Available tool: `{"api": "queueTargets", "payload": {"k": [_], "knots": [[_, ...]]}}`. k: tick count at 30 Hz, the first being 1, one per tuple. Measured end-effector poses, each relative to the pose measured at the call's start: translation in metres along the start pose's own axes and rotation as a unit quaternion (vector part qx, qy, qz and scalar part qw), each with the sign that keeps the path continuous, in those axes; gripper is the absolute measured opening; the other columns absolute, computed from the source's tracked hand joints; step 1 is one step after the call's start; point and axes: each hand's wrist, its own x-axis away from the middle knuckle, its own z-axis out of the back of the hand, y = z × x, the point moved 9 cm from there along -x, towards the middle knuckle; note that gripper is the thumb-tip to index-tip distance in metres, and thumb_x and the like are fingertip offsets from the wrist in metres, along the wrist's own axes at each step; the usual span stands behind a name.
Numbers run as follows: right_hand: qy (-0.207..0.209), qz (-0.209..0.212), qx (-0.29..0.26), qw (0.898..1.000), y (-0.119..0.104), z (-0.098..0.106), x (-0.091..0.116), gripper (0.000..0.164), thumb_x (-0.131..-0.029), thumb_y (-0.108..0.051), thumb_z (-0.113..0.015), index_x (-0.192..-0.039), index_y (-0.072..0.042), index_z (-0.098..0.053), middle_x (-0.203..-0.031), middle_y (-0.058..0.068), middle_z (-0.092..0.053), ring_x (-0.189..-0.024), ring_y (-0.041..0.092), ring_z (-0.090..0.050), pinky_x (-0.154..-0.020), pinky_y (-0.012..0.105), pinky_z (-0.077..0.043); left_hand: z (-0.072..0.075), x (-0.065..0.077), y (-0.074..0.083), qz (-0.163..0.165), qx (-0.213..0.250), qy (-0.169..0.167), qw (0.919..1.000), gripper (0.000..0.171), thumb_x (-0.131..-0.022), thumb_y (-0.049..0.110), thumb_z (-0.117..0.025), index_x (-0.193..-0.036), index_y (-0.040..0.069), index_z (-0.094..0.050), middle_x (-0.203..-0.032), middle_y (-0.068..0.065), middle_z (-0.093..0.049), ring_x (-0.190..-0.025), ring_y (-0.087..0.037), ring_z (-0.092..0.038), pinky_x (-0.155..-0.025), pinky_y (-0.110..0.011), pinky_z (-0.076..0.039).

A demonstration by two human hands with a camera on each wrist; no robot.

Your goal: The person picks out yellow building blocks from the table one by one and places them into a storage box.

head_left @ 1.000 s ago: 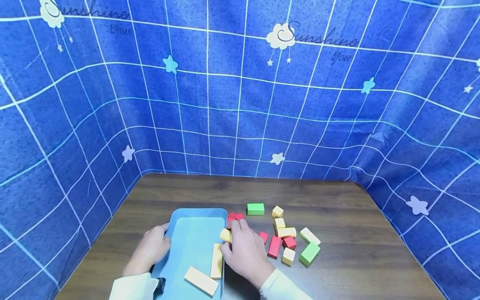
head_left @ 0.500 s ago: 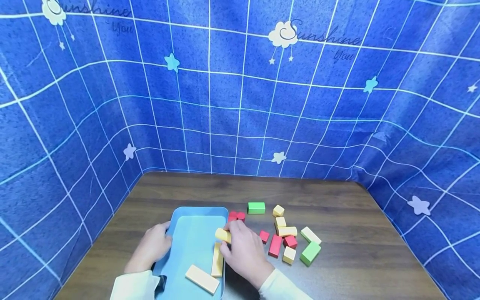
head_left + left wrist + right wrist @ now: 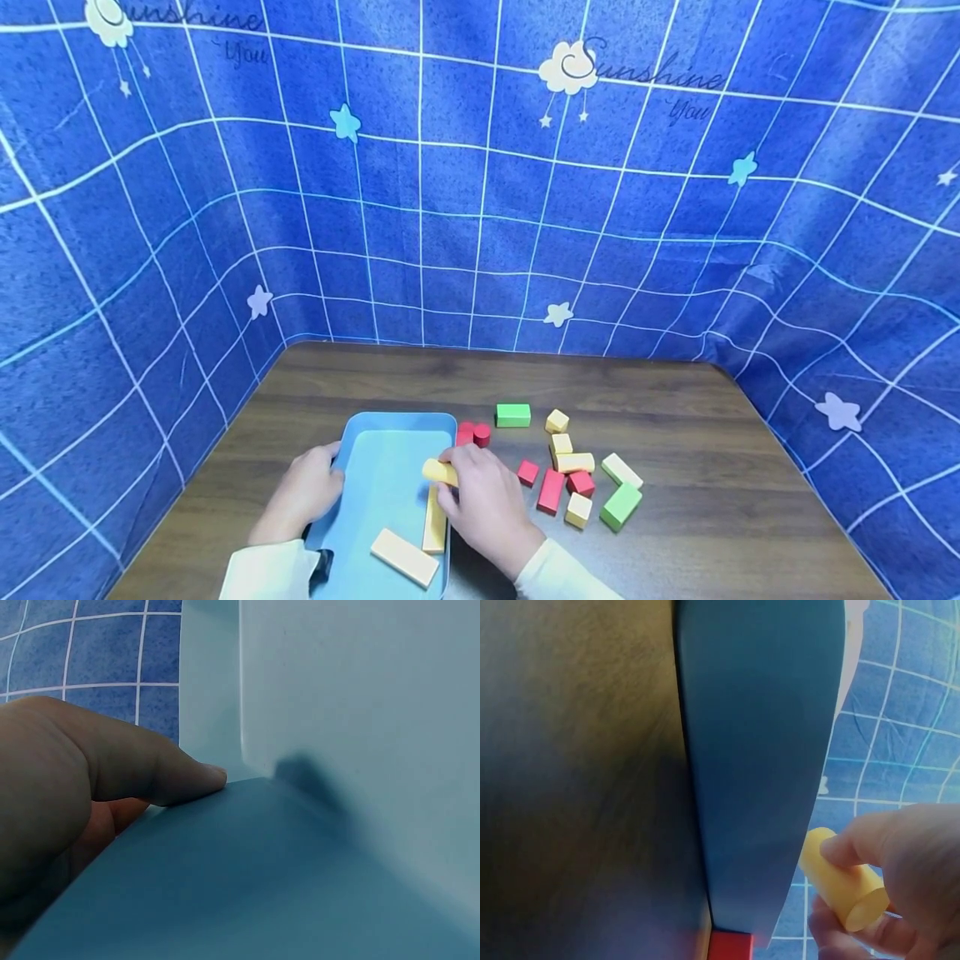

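My left hand grips the left wall of a blue plastic tray. In the left wrist view its thumb lies over the tray's edge, with fingers on the outer side. A yellow cylinder block is pinched between thumb and fingers of my right hand, above the tray's right rim. The right wrist view shows the cylinder tilted, its round end visible. Inside the tray lie two flat wooden blocks, one along the right wall partly below the right hand.
Right of the tray, loose blocks lie on the wooden table: a green block, red cylinders, a red block, several yellow ones and another green block. A blue patterned curtain surrounds the table.
My right hand has shifted slightly left, bringing the yellow cylinder from the tray's right rim further over its inside. The left hand keeps its grip on the tray.
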Motion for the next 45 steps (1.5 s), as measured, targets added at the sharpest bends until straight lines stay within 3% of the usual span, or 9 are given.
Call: {"api": "queueTargets", "payload": {"k": [10,14,18,22,31,38,45], "knots": [[0.015,0.039,-0.019,0.999,-0.009,0.0,-0.001,0.027,-0.075,-0.023,-0.072,-0.1,-0.018,-0.063,-0.095,-0.008,-0.063,-0.079,0.008,-0.049,-0.066,0.027,-0.049,0.003,-0.002,0.002,-0.008,-0.009,0.009,0.9999,0.048,-0.092,0.006,-0.044,-0.138,-0.007,-0.038,-0.133,-0.029,-0.046,-0.103,-0.032,-0.05,-0.09,-0.063,-0.04],[0.024,0.053,-0.027,0.998,-0.012,-0.001,0.001,0.027,-0.074,-0.019,-0.071,-0.1,-0.018,-0.067,-0.102,-0.006,-0.056,-0.084,0.008,-0.052,-0.07,0.028,-0.052,0.001,-0.001,0.001,-0.004,-0.007,0.005,1.0,0.048,-0.092,0.006,-0.044,-0.138,-0.007,-0.037,-0.134,-0.029,-0.045,-0.1,-0.031,-0.05,-0.089,-0.062,-0.041],[0.027,0.055,-0.03,0.998,-0.011,-0.003,0.002,0.028,-0.074,-0.017,-0.069,-0.102,-0.018,-0.068,-0.101,-0.004,-0.049,-0.078,0.006,-0.052,-0.067,0.026,-0.052,0.001,-0.001,0.0,-0.003,-0.008,0.004,1.0,0.049,-0.091,0.005,-0.044,-0.138,-0.008,-0.037,-0.133,-0.029,-0.045,-0.096,-0.031,-0.051,-0.085,-0.059,-0.044],[0.025,0.052,-0.03,0.998,-0.009,-0.004,0.003,0.028,-0.075,-0.018,-0.07,-0.103,-0.018,-0.068,-0.098,-0.004,-0.049,-0.073,0.005,-0.051,-0.063,0.025,-0.052,0.001,-0.001,0.0,0.0,-0.009,0.002,1.0,0.049,-0.091,0.005,-0.043,-0.138,-0.008,-0.037,-0.133,-0.029,-0.045,-0.093,-0.031,-0.05,-0.08,-0.053,-0.045],[0.005,0.017,-0.044,0.999,-0.003,-0.006,0.003,0.03,-0.075,-0.024,-0.076,-0.094,-0.019,-0.053,-0.089,-0.009,-0.05,-0.068,0.004,-0.046,-0.056,0.025,-0.048,0.0,-0.001,0.0,0.002,-0.005,0.001,1.0,0.049,-0.091,0.005,-0.043,-0.138,-0.007,-0.037,-0.134,-0.029,-0.045,-0.095,-0.03,-0.051,-0.086,-0.061,-0.043],[-0.005,0.031,-0.017,0.999,-0.006,-0.011,0.005,0.021,-0.072,-0.033,-0.079,-0.075,-0.025,-0.06,-0.08,-0.014,-0.052,-0.07,0.004,-0.043,-0.054,0.024,-0.043,0.0,-0.001,0.0,0.001,-0.008,0.001,1.0,0.049,-0.091,0.005,-0.043,-0.138,-0.007,-0.037,-0.133,-0.03,-0.045,-0.092,-0.03,-0.051,-0.078,-0.051,-0.047],[0.003,0.043,0.01,0.999,-0.009,-0.01,0.005,0.016,-0.072,-0.037,-0.078,-0.07,-0.029,-0.065,-0.083,-0.015,-0.061,-0.076,0.006,-0.047,-0.059,0.028,-0.042,-0.001,-0.001,-0.001,0.001,-0.007,-0.002,1.0,0.049,-0.092,0.006,-0.043,-0.138,-0.007,-0.037,-0.133,-0.03,-0.045,-0.095,-0.031,-0.051,-0.085,-0.06,-0.044]]}}
